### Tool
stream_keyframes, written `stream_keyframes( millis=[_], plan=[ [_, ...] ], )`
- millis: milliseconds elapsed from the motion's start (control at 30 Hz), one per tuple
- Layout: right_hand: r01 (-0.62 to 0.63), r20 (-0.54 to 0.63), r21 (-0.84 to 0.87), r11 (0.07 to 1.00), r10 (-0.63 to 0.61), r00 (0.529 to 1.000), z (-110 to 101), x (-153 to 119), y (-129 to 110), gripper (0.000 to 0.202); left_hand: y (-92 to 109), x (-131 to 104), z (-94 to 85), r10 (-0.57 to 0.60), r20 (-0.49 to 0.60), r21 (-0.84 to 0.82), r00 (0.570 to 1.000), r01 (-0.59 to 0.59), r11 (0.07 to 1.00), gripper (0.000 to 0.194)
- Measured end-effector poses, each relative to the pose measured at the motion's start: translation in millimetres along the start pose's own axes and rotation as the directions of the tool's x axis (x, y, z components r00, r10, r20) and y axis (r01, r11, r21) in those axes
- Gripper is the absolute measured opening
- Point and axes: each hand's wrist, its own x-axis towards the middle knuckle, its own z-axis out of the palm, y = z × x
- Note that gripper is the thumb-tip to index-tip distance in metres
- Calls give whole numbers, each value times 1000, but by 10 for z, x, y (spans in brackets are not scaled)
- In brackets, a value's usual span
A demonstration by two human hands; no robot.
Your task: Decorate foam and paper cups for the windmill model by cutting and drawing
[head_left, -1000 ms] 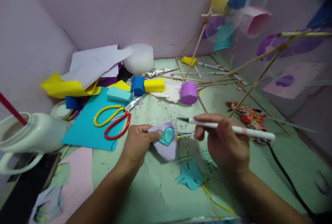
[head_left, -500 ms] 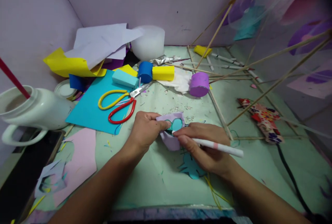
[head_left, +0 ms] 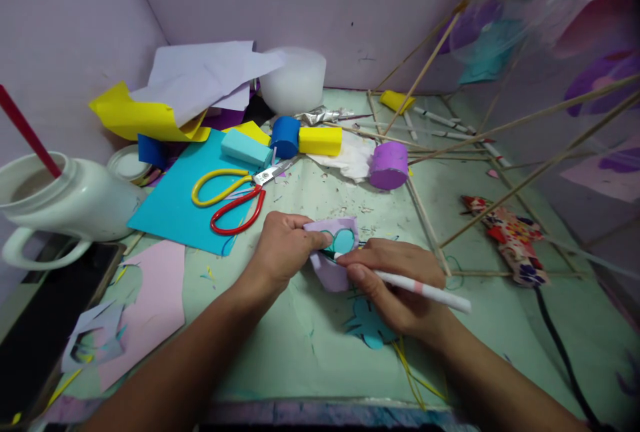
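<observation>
A small lilac paper piece (head_left: 330, 275) with teal shapes on it lies at the front middle of the table. My left hand (head_left: 287, 245) pinches its left edge, the thumb resting on top. A white marker (head_left: 425, 290) is gripped in my right hand (head_left: 395, 279), and its tip touches the paper near my left thumb. Under my right hand lies a turquoise paper cutout (head_left: 367, 325), partly hidden, with yellow strands (head_left: 413, 375) beside it. Scissors (head_left: 257, 185) with yellow and red handles rest open on a turquoise sheet (head_left: 170, 199).
At the left stand a white mug (head_left: 95, 199) and a dark phone-like slab (head_left: 30, 339). Paper blocks, a purple cylinder (head_left: 389, 165) and a white bowl (head_left: 297, 82) are at the back. A stick frame (head_left: 425, 219) with hanging paper shapes fills the right side.
The view has shifted slightly. The marker's tip shows a little more clearly on the lilac paper; both hands keep nearly the same hold.
</observation>
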Motion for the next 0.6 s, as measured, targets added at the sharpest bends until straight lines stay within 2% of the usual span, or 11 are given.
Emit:
stream_keyframes(
  millis=[300, 600],
  plan=[
    [-17, 41, -31, 999, 18, 999, -6, 11, -7, 16, -6, 7, -9, 0, -5, 10, 1000, 0, 1000, 9],
    [-31, 23, -8, 999, 31, 999, -3, -11, 9, 14, -16, 12, -19, -31, 13, 8, 999, 31, 999, 7]
  ],
)
